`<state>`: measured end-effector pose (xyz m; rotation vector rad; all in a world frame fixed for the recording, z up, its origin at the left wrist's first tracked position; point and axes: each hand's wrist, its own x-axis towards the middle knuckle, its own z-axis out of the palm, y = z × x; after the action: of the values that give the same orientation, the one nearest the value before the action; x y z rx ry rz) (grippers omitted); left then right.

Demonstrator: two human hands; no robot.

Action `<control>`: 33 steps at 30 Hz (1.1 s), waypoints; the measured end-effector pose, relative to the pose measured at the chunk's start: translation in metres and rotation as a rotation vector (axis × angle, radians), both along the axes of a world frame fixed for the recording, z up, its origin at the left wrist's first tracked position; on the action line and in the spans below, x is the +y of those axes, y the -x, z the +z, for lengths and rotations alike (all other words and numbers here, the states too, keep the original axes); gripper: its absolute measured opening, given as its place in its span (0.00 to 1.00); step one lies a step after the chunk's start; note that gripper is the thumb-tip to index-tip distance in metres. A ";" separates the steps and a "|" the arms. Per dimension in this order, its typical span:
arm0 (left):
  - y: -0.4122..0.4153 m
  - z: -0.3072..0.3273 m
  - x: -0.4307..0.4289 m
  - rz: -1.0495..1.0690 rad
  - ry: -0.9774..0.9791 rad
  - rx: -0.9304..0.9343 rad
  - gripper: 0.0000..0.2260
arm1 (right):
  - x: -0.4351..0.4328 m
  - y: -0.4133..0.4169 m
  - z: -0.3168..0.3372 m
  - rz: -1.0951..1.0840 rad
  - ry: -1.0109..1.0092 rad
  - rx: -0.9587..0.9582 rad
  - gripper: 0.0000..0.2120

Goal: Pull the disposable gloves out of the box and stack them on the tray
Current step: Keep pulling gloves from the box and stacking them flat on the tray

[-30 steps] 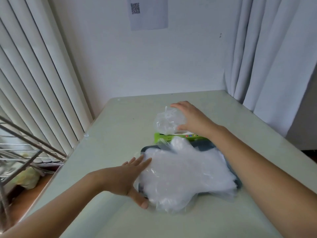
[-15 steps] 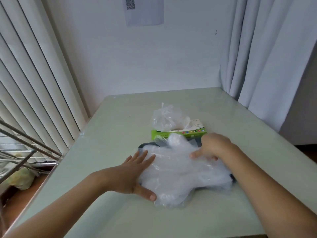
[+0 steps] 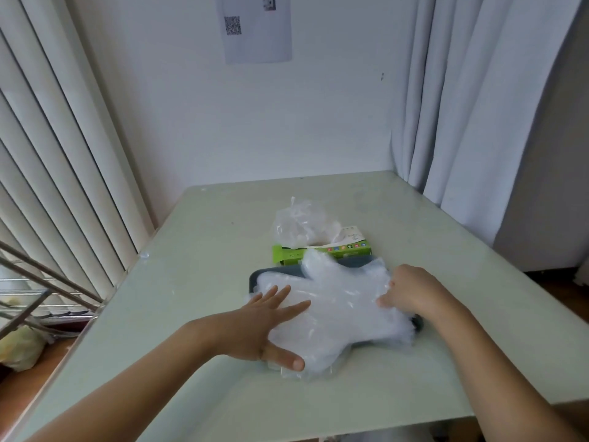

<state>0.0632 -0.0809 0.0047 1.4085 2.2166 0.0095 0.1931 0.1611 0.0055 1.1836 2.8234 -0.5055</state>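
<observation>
Near edge: my left hand (image 3: pixel 264 327) lies flat on the left end of the pile, fingers straight and spread. The thumb runs along the near edge.

The gloves (image 3: pixel 338 311) are thin, cloudy-clear film, crinkled, stacked in a loose hand shape. One finger of film points toward the far side. The pile overhangs the near and left rims of the tray (image 3: pixel 255 275), which is dark and shows only at its corners.

Right end of the pile: my right hand (image 3: pixel 411 295), fingers curled down, tips sunk in the film. Whether they pinch it I cannot tell.

The tray sits on a pale green table (image 3: pixel 207 250).

Just beyond the tray, touching or nearly so, is the green box (image 3: pixel 322 253). A crumpled tuft of film (image 3: pixel 299 228) stands out of its top.

Far: white wall with a printed sheet (image 3: pixel 258 27). Vertical blinds (image 3: pixel 63 154) on the left, curtain (image 3: pixel 462 106) on the right.
</observation>
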 end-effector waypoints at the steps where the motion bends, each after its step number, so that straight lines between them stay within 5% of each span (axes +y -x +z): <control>1: -0.001 -0.002 0.002 -0.003 0.002 -0.003 0.42 | -0.001 -0.005 0.000 -0.019 -0.007 -0.031 0.15; 4: -0.001 -0.008 0.004 -0.009 0.005 -0.009 0.41 | -0.012 -0.015 0.003 -0.061 -0.135 -0.024 0.11; 7: 0.000 -0.013 0.004 -0.008 0.001 -0.019 0.41 | -0.029 -0.014 0.004 0.076 -0.255 0.344 0.09; 9: 0.001 -0.013 0.003 0.000 -0.002 -0.029 0.41 | -0.041 -0.006 0.006 0.267 -0.112 0.497 0.12; 13: 0.003 -0.010 0.001 0.018 0.016 -0.038 0.41 | -0.057 0.010 -0.004 0.523 0.123 0.232 0.15; 16: 0.010 -0.009 -0.006 -0.017 0.072 0.012 0.43 | -0.059 0.012 -0.025 0.564 0.125 0.010 0.29; 19: 0.026 0.000 -0.022 -0.014 0.096 -0.004 0.45 | -0.058 0.011 -0.034 0.509 0.058 -0.083 0.34; 24: 0.058 0.037 -0.039 0.131 0.054 -0.045 0.32 | -0.053 0.016 -0.033 0.492 0.030 -0.124 0.36; 28: 0.087 0.059 -0.033 0.249 -0.161 0.016 0.38 | -0.050 0.019 -0.026 0.552 0.018 0.010 0.29; 31: 0.089 0.068 -0.012 0.319 -0.358 0.006 0.18 | -0.049 0.020 -0.020 0.545 0.098 0.164 0.20; 33: 0.086 0.069 0.008 0.323 -0.433 -0.013 0.13 | -0.052 0.018 -0.015 0.504 0.194 0.196 0.26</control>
<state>-0.0228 -0.0725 0.0740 1.2255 2.5054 0.6420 0.1750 0.1091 -0.0099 0.3811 2.9818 -0.8605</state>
